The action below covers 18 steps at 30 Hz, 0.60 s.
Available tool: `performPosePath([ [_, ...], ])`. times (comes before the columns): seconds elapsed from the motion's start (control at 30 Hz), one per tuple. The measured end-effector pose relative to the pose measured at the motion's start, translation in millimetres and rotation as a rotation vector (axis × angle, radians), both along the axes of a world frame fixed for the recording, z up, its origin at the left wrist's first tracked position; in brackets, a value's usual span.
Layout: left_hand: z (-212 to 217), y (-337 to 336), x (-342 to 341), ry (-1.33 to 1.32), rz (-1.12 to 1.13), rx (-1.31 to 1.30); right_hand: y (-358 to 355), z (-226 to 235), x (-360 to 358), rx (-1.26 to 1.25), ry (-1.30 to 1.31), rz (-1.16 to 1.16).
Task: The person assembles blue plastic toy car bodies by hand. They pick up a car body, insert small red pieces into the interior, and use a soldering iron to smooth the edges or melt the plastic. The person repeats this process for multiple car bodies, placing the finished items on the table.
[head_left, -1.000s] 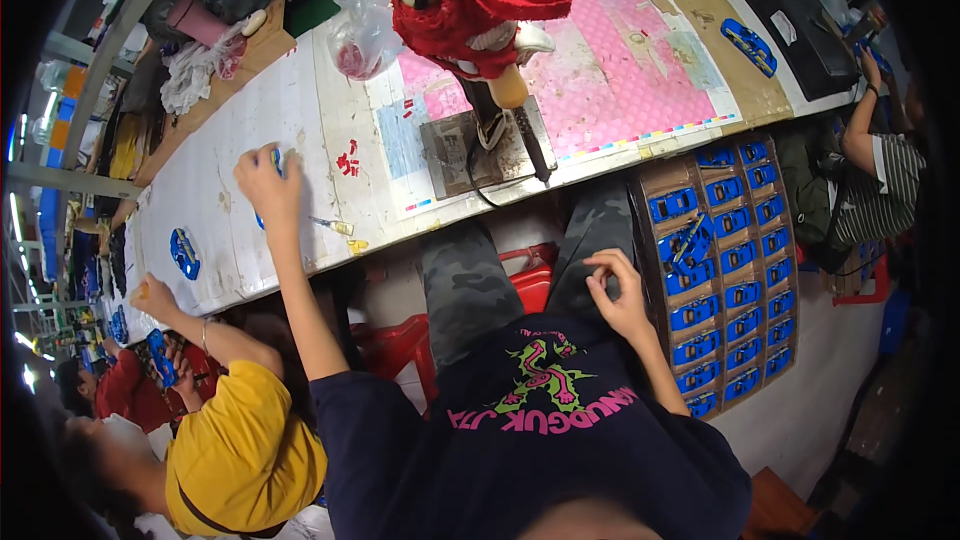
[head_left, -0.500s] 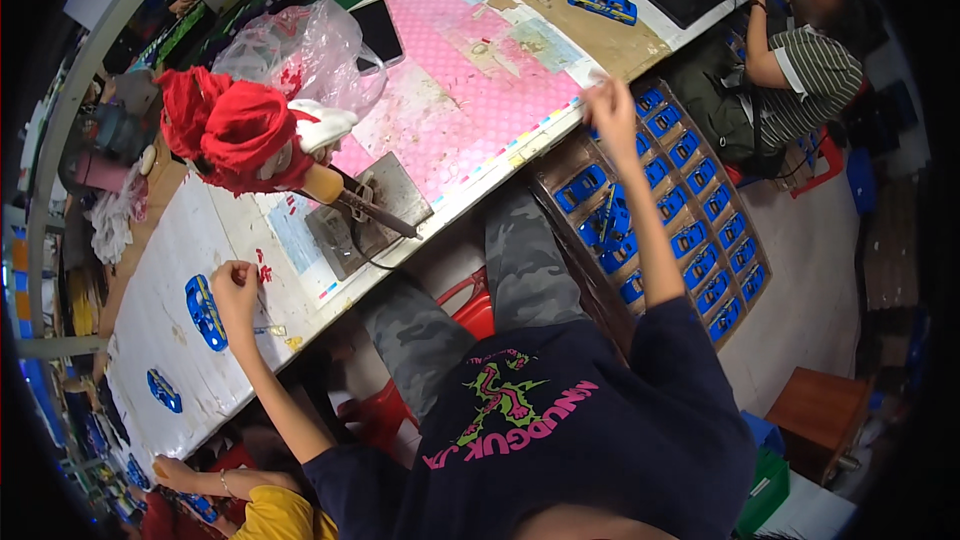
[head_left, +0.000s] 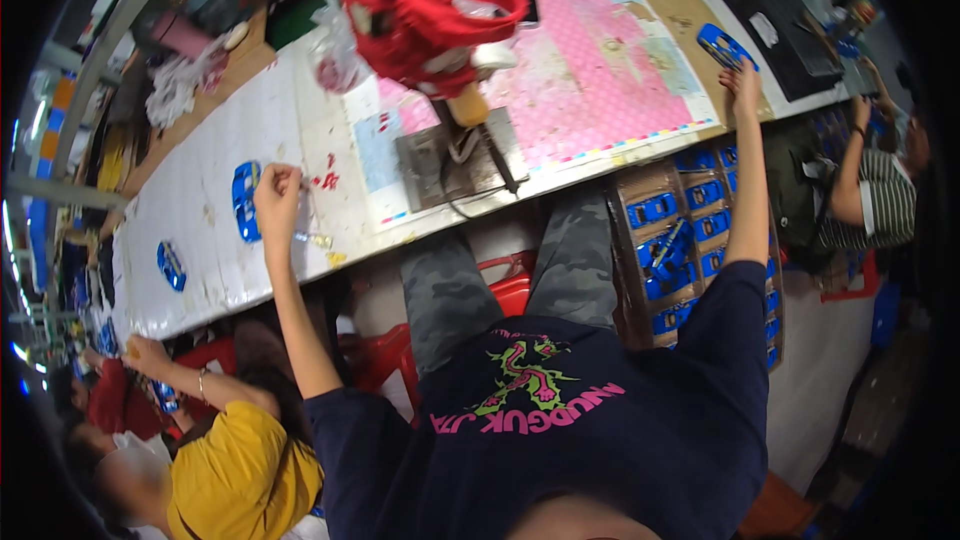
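My right hand (head_left: 742, 88) reaches to the table's far right, its fingers closed on the near end of a blue toy car (head_left: 723, 44). My left hand (head_left: 278, 202) is held above the white table at the left, thumb and fingertips pinched together. What sits in that pinch, if anything, is too small to make out. Just left of it lies another blue toy car (head_left: 245, 202). Small red pieces (head_left: 326, 176) are scattered to its right. A third, smaller-looking blue car (head_left: 171, 266) rests farther left.
A red cloth bundle (head_left: 430, 15) tops a stand with a tan handle (head_left: 467, 106) and metal base plate (head_left: 415, 172). A compartmented brown tray (head_left: 640, 250) of blue cars stands by my right leg. A black case (head_left: 785, 35) lies back right; co-workers sit on both sides.
My right hand has moved from above the table edge by the tray to the blue car at the far right. My left hand stays pinched near its car. The whole view has swung.
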State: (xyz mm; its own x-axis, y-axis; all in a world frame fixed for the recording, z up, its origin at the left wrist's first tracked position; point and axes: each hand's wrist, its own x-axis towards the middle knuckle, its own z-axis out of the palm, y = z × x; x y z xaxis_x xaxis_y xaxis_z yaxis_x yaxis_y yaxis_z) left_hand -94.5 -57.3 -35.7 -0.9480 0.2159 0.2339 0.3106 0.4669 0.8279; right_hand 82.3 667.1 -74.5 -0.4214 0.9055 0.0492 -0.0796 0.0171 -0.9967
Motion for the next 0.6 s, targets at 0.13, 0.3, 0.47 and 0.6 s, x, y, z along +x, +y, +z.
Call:
performPosePath([
  [0.13, 9, 4, 18, -0.037, 0.015, 0.263, -60, 17, 43, -0.075, 0.28, 0.129],
  [0.3, 52, 30, 77, 0.06, -0.004, 0.237, -158, 42, 118, -0.519, 0.705, 0.425],
  [0.47, 86, 66, 137, 0.146, -0.108, 0.112, -263, 60, 166, -0.902, 0.708, 0.596],
  [0.6, 98, 92, 161, 0.14, -0.294, 0.158, -353, 69, 156, -0.9, 0.718, 0.905],
])
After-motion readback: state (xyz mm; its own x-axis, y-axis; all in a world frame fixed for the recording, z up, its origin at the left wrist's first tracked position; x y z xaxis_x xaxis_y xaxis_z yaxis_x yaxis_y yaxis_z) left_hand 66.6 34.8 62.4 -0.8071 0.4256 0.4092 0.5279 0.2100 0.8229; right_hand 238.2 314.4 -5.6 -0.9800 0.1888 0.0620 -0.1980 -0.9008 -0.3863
